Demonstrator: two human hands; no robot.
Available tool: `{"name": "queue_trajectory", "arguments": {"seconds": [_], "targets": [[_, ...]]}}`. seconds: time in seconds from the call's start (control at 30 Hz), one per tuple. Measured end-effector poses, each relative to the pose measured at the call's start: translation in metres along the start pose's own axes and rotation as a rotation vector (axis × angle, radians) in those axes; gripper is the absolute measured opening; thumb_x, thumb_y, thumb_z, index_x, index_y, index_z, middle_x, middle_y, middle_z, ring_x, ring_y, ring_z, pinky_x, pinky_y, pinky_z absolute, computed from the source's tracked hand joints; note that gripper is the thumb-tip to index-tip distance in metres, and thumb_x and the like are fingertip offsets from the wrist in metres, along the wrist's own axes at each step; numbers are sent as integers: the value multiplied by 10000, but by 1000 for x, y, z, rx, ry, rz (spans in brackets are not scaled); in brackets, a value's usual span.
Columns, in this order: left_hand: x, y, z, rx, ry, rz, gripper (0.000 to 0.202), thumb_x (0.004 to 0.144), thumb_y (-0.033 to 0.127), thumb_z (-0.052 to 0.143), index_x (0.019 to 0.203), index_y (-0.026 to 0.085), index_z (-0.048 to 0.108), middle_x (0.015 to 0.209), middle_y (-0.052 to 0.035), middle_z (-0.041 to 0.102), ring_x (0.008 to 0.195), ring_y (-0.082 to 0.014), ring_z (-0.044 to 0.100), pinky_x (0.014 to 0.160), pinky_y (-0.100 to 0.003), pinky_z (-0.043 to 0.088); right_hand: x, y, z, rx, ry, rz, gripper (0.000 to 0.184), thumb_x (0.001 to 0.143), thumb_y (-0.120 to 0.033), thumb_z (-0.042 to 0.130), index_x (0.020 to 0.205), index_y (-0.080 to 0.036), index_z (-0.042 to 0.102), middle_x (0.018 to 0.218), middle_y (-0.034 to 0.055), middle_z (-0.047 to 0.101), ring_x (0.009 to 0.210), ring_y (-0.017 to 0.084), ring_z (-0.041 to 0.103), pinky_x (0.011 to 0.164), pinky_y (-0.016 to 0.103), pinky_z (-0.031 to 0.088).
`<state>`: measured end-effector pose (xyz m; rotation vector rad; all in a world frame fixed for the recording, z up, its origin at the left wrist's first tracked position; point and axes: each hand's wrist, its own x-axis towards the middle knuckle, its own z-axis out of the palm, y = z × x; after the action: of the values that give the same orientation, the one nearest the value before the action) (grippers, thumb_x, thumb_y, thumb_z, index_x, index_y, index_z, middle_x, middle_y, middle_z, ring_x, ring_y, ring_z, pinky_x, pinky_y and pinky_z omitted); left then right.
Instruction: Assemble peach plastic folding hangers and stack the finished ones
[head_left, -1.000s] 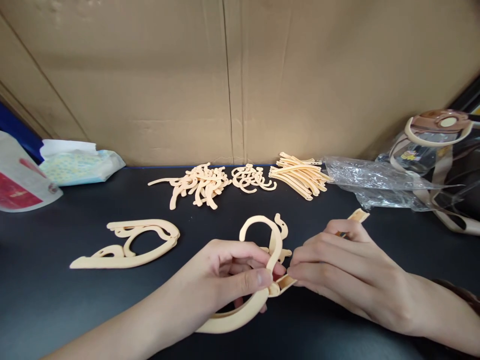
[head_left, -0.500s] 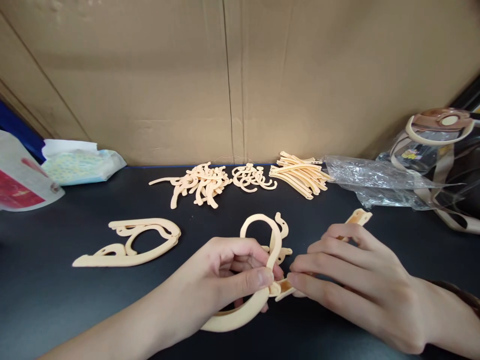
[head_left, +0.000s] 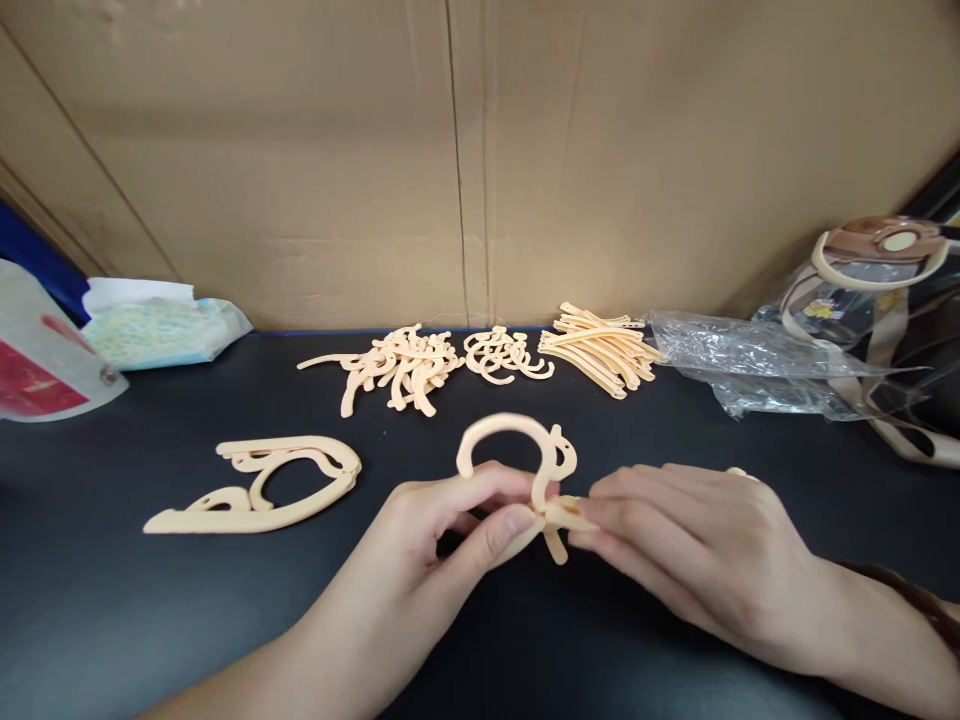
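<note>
**While both hands pinch one joint: peach plastic hook, mid-table**

With the hook (head_left: 501, 428) as reference, everything below is placed relative to it.

- Left hand (head_left: 442, 530): just below-left of the hook. Thumb and fingers are closed narrow on the hook's stem, with the thumb tip at its base. The open loop stands up clear of the fingers.
- Right hand (head_left: 697, 545): just right of the hook. Its fingers are drawn together and pinch a small peach piece (head_left: 562, 518) that touches the hook's base. A short prong of that piece sticks down below the fingertips. A peach tip (head_left: 739, 472) shows past the knuckles. Can't tell whether it's the same piece; the palm hides the rest.
- Both hands meet at the hook's base, fingertips nearly touching.
- Black table (head_left: 112, 600): under the hook and both hands.
- Finished hanger (head_left: 262, 485): lies flat, well left of the hook.
- Behind the hook, a row of three peach piles: curved arms (head_left: 397, 368) back-left, small hooks (head_left: 506, 355) straight behind, straight strips (head_left: 600, 352) back-right.
- Clear plastic bag (head_left: 742, 365): further right of the strips, crumpled.
- Brown bottle (head_left: 877, 270): far right of the hook, partly behind the bag.
- Tissue pack (head_left: 161, 330) and red-and-white pouch (head_left: 37, 360): far back-left.
- Cardboard wall (head_left: 450, 150): upright behind the piles.
</note>
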<state>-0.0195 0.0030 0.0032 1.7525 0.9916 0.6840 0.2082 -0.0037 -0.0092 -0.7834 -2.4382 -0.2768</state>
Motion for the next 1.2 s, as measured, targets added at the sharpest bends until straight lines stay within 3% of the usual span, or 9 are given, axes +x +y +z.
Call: {"name": "queue_trajectory", "arguments": {"seconds": [0.1, 0.23, 0.37, 0.5, 0.6, 0.7, 0.83, 1.0, 1.2], "targets": [[-1, -8, -2, 206, 17, 129, 302, 975, 303, 496, 1256, 308, 605, 1157, 45, 704, 1003, -144, 676, 876, -186, 503, -2, 12, 0, 6, 77, 258, 236, 974, -235, 513, 1204, -190, 490, 896, 23, 701, 634, 131, 676, 519, 228, 461], [2, -23, -14, 613, 194, 340, 322, 995, 276, 453, 1287, 234, 582, 1256, 2, 677, 1098, -158, 657, 950, -233, 494, -4, 26, -2, 1, 143, 479, 424, 958, -298, 523, 1341, -195, 374, 886, 8, 644, 548, 114, 633, 454, 216, 468], [5, -29, -22, 827, 247, 404, 275, 1013, 288, 421, 1181, 220, 628, 1026, 1, 729, 861, -153, 695, 688, -245, 544, 0, 30, -3, -138, 231, 372, 460, 925, -234, 570, 1343, -165, 391, 1045, 82, 630, 775, 171, 659, 628, 277, 549], [5, -28, -18, 865, 254, 532, 261, 1026, 248, 405, 1184, 185, 602, 999, 4, 716, 860, -127, 660, 691, -212, 519, 3, 24, -3, -341, 282, 82, 436, 865, -155, 662, 1264, -130, 489, 1209, 170, 613, 1129, 285, 576, 904, 417, 482], [3, -26, -14, 874, 234, 600, 238, 1017, 199, 432, 1191, 169, 591, 1011, 7, 710, 891, -113, 627, 756, -187, 493, 2, 12, -2, -372, 206, -77, 351, 886, -210, 668, 1222, -179, 570, 1214, 99, 653, 1132, 238, 574, 996, 420, 407], [1, -23, -11, 845, 206, 689, 206, 998, 166, 478, 1174, 169, 584, 1017, 16, 704, 895, -101, 603, 811, -167, 469, 1, 2, -3, -329, 121, -154, 242, 985, -200, 512, 1203, -191, 615, 1157, 22, 703, 1155, 188, 562, 1096, 416, 303], [0, -22, -9, 806, 165, 675, 295, 971, 170, 525, 1265, 178, 515, 1092, 12, 688, 939, -111, 605, 829, -173, 483, 2, 3, -5, -198, 33, -129, 353, 1027, -95, 310, 1134, -132, 644, 996, 31, 730, 945, 145, 617, 1011, 366, 376], [5, -32, -11, 890, 141, 446, 687, 869, 223, 686, 1444, 172, 313, 1090, -22, 644, 980, -169, 624, 853, -259, 526, 2, 17, -6, -261, 52, -46, 238, 978, -84, 451, 1107, -118, 648, 980, 74, 695, 907, 195, 580, 777, 335, 411], [8, -36, -14, 853, 78, 442, 475, 954, 176, 551, 1385, 209, 351, 934, 24, 621, 856, -162, 623, 796, -289, 531, -1, 22, -3, -336, 67, -21, 284, 897, -12, 539, 1152, -98, 633, 973, 103, 648, 887, 220, 566, 747, 336, 426]]}}
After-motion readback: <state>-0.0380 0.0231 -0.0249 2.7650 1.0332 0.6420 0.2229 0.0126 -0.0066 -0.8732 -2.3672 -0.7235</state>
